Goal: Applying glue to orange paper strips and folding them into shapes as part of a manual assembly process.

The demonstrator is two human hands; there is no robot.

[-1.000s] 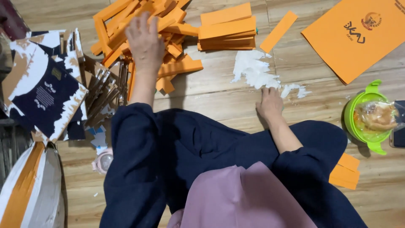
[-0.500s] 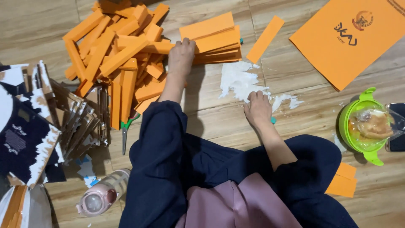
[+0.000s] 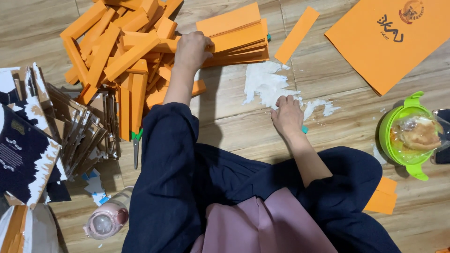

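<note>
Food (image 3: 418, 132) in lidded green bowl (image 3: 407, 103)

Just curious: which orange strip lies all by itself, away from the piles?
The single orange strip lying slanted on bare floor, right of the neat stack; all others are heaped or stacked.

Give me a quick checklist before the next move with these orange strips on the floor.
1. Left hand on the stack of orange strips: ok.
2. Strip gripped, not just touched: cannot tell.
3. Right hand flat on the floor by the white paste smear: ok.
4. Stack squared up: not ok, edges fanned.
5. Scissors away from both hands: ok.
6. Green bowl away from the paste: ok.
</note>
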